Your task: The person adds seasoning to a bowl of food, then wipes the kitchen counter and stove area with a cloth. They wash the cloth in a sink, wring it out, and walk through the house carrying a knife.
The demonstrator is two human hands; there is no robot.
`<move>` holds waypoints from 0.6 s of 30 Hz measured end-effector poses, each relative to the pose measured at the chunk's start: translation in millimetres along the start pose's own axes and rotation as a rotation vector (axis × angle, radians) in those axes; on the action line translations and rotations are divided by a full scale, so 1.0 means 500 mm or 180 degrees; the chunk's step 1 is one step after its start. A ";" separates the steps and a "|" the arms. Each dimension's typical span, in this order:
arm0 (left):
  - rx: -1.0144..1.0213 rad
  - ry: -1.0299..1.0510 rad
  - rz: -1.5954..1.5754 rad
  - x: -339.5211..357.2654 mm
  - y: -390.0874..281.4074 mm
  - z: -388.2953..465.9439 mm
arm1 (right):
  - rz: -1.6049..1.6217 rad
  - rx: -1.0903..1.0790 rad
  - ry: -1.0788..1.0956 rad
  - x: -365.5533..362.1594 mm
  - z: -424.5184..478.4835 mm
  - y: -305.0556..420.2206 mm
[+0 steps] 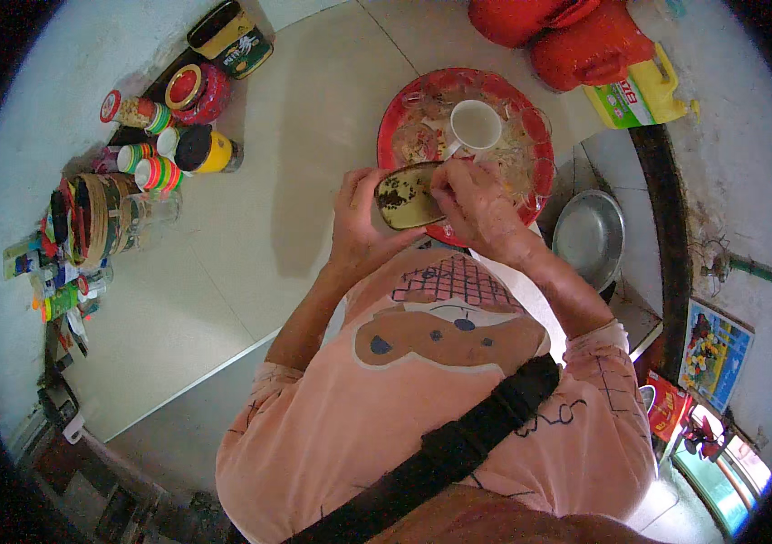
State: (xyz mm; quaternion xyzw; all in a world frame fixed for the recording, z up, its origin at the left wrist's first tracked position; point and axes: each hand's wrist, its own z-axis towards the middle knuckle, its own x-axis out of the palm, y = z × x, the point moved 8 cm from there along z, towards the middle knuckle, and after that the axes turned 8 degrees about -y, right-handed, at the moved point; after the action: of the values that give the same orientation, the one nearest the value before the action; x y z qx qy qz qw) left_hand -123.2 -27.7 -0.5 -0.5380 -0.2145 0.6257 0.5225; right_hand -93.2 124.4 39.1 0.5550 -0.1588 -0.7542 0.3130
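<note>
My left hand (pixel 362 228) is wrapped around an oval container (pixel 420 212), with the thumb along its near side. Its mouth is tilted up towards me, and dark loose bits that look like tea leaves (pixel 396 194) lie at the left of its yellowish inside. At the right end of the mouth are the bunched fingers of my right hand (pixel 474 197); whether they pinch anything is hidden. Just beyond both hands stands a red round tray (pixel 393 112), carrying a white mug (pixel 476 124) and several clear glasses (pixel 416 143).
Along the left wall stand a dark tin (pixel 240 47), a red jar (pixel 206 92), stacked paper cups (pixel 158 175) and a yellow-and-black container (pixel 209 151). Red jugs (pixel 590 54) and a yellow bottle (pixel 630 95) stand back right. A metal basin (pixel 590 238) sits right of the tray.
</note>
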 end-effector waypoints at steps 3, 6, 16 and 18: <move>-0.0120 0.0069 -0.0057 -0.014 0.002 -0.021 | 0.0285 0.0424 0.0048 0.024 -0.006 -0.032; -0.0120 0.0039 0.0138 -0.040 0.034 -0.052 | 0.0176 0.0518 -0.0064 0.031 0.025 -0.078; -0.0337 -0.0335 0.0476 -0.104 0.056 -0.091 | -0.0803 -0.0032 -0.0334 0.101 0.082 -0.135; -0.0318 -0.0296 0.0372 -0.107 0.052 -0.090 | -0.0982 -0.0020 -0.0204 0.103 0.077 -0.131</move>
State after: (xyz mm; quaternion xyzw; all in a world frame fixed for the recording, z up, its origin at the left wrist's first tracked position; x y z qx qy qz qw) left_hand -100.2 -97.9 -12.8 -0.5453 -0.2377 0.6680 0.4471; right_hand -158.2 136.4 -24.5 0.5475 -0.0792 -0.8111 0.1899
